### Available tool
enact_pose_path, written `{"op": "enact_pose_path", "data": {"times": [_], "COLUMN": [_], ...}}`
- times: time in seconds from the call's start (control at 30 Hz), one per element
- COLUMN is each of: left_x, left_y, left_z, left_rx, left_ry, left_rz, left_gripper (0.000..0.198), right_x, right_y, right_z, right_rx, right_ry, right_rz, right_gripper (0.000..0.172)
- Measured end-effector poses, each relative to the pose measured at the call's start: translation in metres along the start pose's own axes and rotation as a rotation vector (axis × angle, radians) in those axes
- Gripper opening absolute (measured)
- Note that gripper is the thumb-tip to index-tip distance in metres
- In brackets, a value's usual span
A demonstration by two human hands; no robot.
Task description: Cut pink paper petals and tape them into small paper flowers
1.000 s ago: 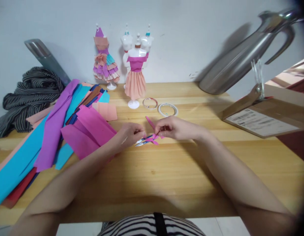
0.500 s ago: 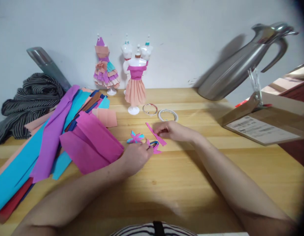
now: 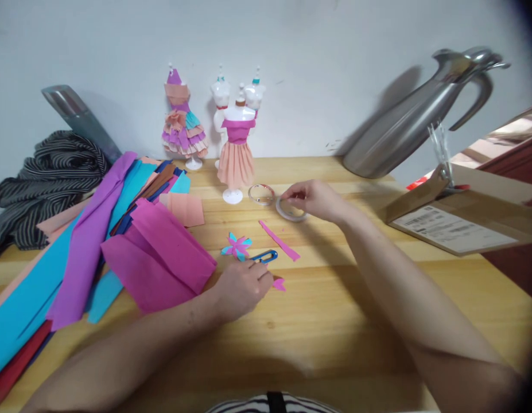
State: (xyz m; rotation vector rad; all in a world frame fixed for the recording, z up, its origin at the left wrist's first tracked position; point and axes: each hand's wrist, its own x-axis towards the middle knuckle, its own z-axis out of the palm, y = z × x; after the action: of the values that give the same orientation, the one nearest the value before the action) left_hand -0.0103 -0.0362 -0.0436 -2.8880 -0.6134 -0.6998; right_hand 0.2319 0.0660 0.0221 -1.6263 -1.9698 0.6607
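My left hand [image 3: 245, 289] rests low over the wood table, its fingers closed on a small pink crepe paper piece [image 3: 279, 284] whose notched end sticks out on the right. Just above its knuckles lies a blue tool with a long loop [image 3: 266, 256], partly hidden by the hand. A pink and blue paper flower [image 3: 237, 246] is at its upper left. My right hand [image 3: 313, 199] pinches the rim of a roll of tape [image 3: 291, 216] lying on the table. Between the hands a narrow pink paper strip [image 3: 279, 241] lies flat.
Behind stand small dress forms, one in a pink and peach paper dress [image 3: 236, 155], another in a ruffled dress [image 3: 183, 129]. A thin ring [image 3: 261, 195] sits beside the tape. Crepe paper sheets [image 3: 162, 249] pile up left; a steel jug [image 3: 395, 132] and cardboard box [image 3: 476, 212] stand right.
My right hand has left the pink strip and moved up to the roll of tape. My left hand has shifted slightly down with the pink piece, uncovering more of the blue tool.
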Motion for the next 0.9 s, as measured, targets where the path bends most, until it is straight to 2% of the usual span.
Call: {"op": "enact_pose_path", "data": {"times": [0.1, 0.17, 0.23, 0.33, 0.4, 0.47, 0.57, 0.63, 0.67, 0.7, 0.8, 0.9], "left_x": [0.001, 0.005, 0.01, 0.016, 0.017, 0.015, 0.01, 0.008, 0.007, 0.006, 0.007, 0.01], "left_y": [0.0, -0.003, -0.008, -0.017, -0.022, -0.022, -0.017, -0.012, -0.009, -0.008, -0.008, -0.013], "left_z": [-0.002, -0.005, -0.008, -0.013, -0.014, -0.013, -0.009, -0.008, -0.008, -0.008, -0.01, -0.012], "left_rx": [-0.211, -0.443, -0.675, -0.962, -1.068, -1.035, -0.793, -0.644, -0.599, -0.576, -0.61, -0.688], "left_ry": [0.032, 0.079, 0.126, 0.151, 0.122, 0.056, -0.119, -0.237, -0.268, -0.278, -0.218, -0.173], "left_rz": [-0.211, -0.413, -0.623, -0.901, -0.98, -0.928, -0.678, -0.526, -0.487, -0.473, -0.506, -0.561], "left_gripper": [0.026, 0.021, 0.017, 0.017, 0.019, 0.016, 0.015, 0.018, 0.021, 0.025, 0.035, 0.035], "right_x": [0.001, -0.005, -0.013, -0.022, -0.022, -0.02, -0.013, -0.009, -0.007, -0.005, -0.001, -0.002], "right_y": [-0.003, -0.007, -0.013, -0.023, -0.024, -0.017, 0.008, 0.027, 0.036, 0.044, 0.055, 0.048], "right_z": [-0.011, -0.008, 0.003, 0.021, 0.023, 0.016, -0.003, -0.01, -0.01, -0.009, -0.002, -0.004], "right_rx": [0.108, 0.244, 0.351, 0.339, 0.277, 0.187, -0.095, -0.313, -0.377, -0.417, -0.473, -0.434], "right_ry": [0.074, 0.038, -0.096, -0.35, -0.382, -0.278, -0.12, -0.155, -0.209, -0.254, -0.285, -0.301], "right_rz": [0.015, 0.022, 0.0, -0.098, -0.133, -0.114, -0.036, -0.032, -0.084, -0.128, -0.19, -0.171], "right_gripper": [0.02, 0.026, 0.032, 0.035, 0.032, 0.029, 0.026, 0.028, 0.03, 0.027, 0.014, 0.011]}}
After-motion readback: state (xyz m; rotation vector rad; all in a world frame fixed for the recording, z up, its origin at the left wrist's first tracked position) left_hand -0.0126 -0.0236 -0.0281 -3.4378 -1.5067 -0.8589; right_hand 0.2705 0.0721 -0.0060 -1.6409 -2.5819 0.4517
